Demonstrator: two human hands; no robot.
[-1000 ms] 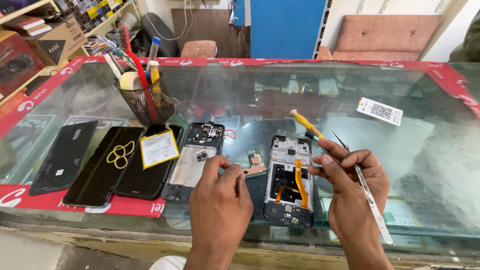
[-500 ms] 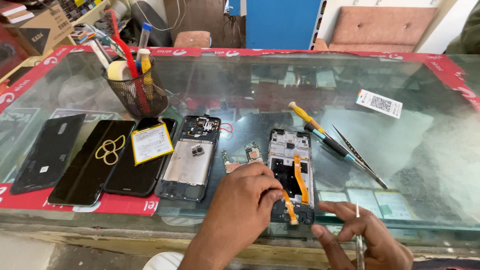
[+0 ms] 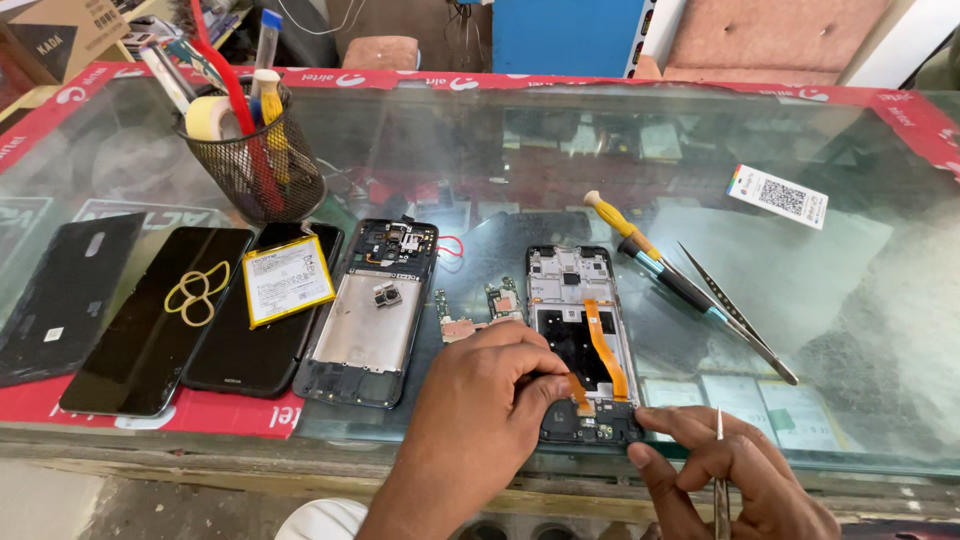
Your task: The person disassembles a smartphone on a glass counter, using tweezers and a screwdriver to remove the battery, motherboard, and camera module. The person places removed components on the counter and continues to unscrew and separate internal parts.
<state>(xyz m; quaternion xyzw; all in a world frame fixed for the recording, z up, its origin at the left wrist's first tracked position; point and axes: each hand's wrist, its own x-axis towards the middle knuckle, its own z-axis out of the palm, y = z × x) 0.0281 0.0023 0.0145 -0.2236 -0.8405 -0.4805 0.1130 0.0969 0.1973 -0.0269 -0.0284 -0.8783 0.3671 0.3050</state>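
Head view shows your left hand (image 3: pixel 480 400) pinching the orange flex cable (image 3: pixel 604 345) at the near end of the opened phone frame (image 3: pixel 582 340) on the glass counter (image 3: pixel 500 160). Your right hand (image 3: pixel 735 475) grips tweezers (image 3: pixel 719 470) beside it. That ribbon looks thin, soft and tearable; hold it by its connector end.

The glass worktop (image 3: pixel 480 150) carries an opened phone (image 3: pixel 583 340). Left of it lie circuit boards (image 3: pixel 478 308), a phone frame (image 3: pixel 372 312) and dark phones (image 3: pixel 160 315); right, a screwdriver (image 3: pixel 650 255).
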